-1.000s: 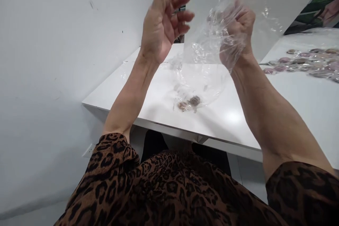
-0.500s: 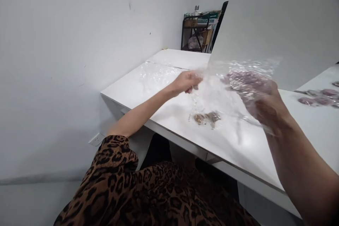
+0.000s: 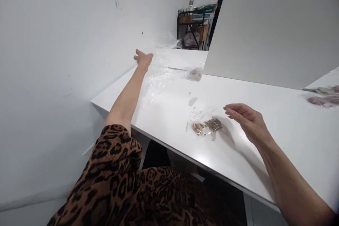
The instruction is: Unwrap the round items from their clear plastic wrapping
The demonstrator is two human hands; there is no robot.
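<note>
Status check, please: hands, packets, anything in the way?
Left hand spread near clear plastic, contact unclear. Right hand apparently empty, near two small packets. Packets lying on white table. Nearby clutter: that plastic, left of the packets.

No lettering can be read, the print on the green-and-white box being too small.

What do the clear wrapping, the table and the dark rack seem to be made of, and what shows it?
Clear wrapping: probably thin, glossy plastic film; it looks see-through, crinkled and glinting.
Table: smooth, white, glossy top, perhaps laminate; it reflects light.
Rack: likely dark-painted metal, judging by its thin bars.
</note>
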